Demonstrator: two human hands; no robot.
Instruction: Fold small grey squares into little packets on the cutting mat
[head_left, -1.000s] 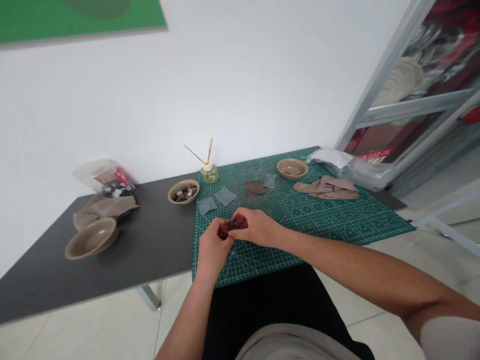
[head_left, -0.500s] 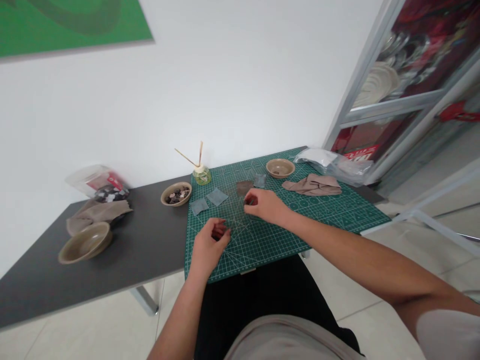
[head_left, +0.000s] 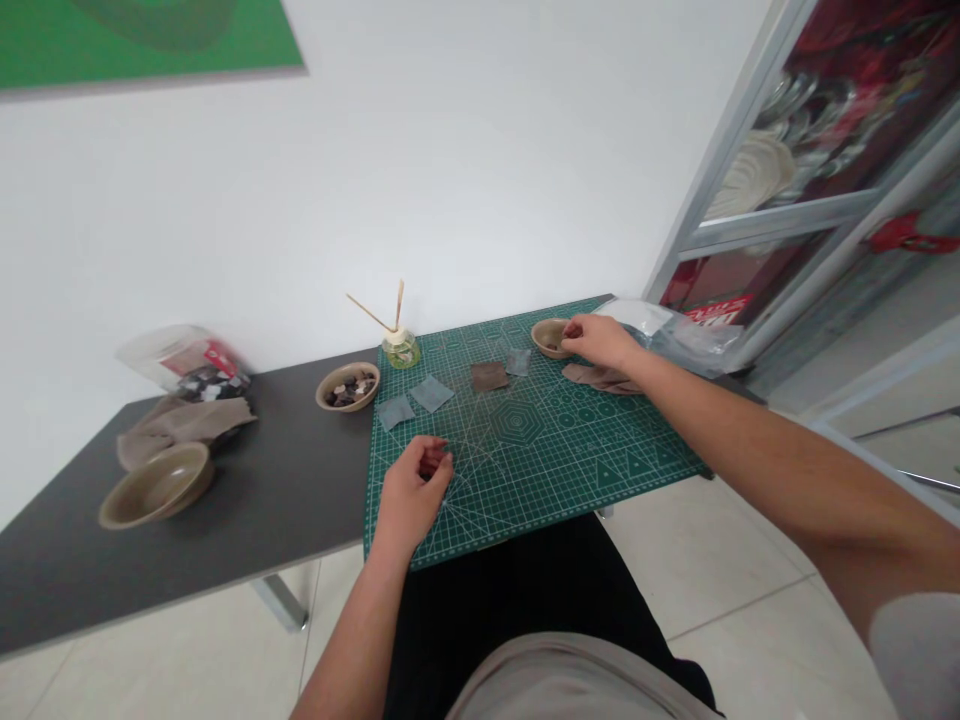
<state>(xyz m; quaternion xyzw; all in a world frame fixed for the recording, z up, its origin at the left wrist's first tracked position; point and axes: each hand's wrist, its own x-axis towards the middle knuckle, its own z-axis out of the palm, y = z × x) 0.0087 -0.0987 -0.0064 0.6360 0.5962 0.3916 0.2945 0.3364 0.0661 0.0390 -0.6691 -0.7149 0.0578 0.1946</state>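
My left hand (head_left: 414,490) hovers over the front left of a green cutting mat (head_left: 622,430), fingers curled and thumb closed toward them. Whatever it may hold is hidden. Reaching to the back right, my right hand (head_left: 602,338) has its fingertips pinched at the right rim of a small tan bowl (head_left: 550,338), which has something small and dark inside. I cannot make out what is in that pinch. Flat on the mat lie a brown square (head_left: 490,376), a small grey square packet (head_left: 518,362) and two grey-blue packets (head_left: 433,393), (head_left: 395,411).
A bowl of dark and pale pieces (head_left: 348,388) stands left of the mat, near a reed diffuser (head_left: 401,348). Farther left are a larger bowl (head_left: 157,487), cloth (head_left: 184,425) and a clear bag (head_left: 176,360). A brown cloth (head_left: 600,378) lies under my right forearm, before a plastic bag (head_left: 694,340).
My right hand has moved from the mat's middle, beside the brown square, right and away to the small bowl. My left hand has stayed nearly in place, its thumb closer to the fingers.
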